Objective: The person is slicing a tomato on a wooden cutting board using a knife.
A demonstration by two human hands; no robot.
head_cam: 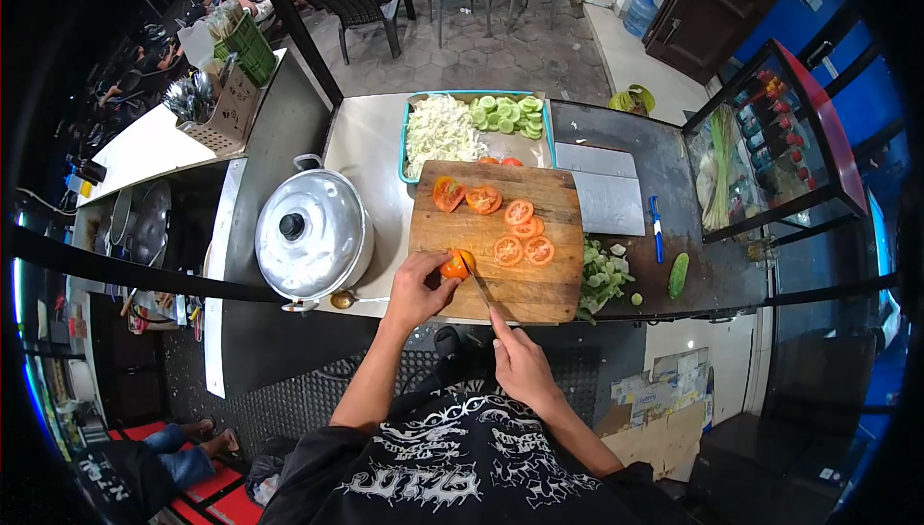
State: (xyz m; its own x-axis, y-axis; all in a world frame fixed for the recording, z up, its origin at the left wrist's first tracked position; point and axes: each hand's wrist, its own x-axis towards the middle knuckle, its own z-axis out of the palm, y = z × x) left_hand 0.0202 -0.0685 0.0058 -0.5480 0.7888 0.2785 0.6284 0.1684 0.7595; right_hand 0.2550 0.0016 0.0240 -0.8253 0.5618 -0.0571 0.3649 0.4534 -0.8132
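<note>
On a wooden cutting board (462, 233), my left hand (419, 288) grips a tomato (456, 265) near the board's front left side. A knife (479, 290) is in my right hand (525, 365), its blade against the tomato's right side. Several round tomato slices (522, 233) lie to the right of it. Two larger cut tomato pieces (465, 196) rest farther back on the board. Behind the board, a turquoise-rimmed tray (402, 142) holds shredded cabbage (442, 131), cucumber slices (507, 115) and some tomato partly hidden by the board.
Left of the board stands a lidded aluminium pot (312, 233), a spoon (343, 300) beside it. To the right are leafy greens (603, 269), a blue-handled peeler or knife (656, 229), a cucumber (678, 275) and a glass display case (776, 142). A person (159, 464) lies at lower left.
</note>
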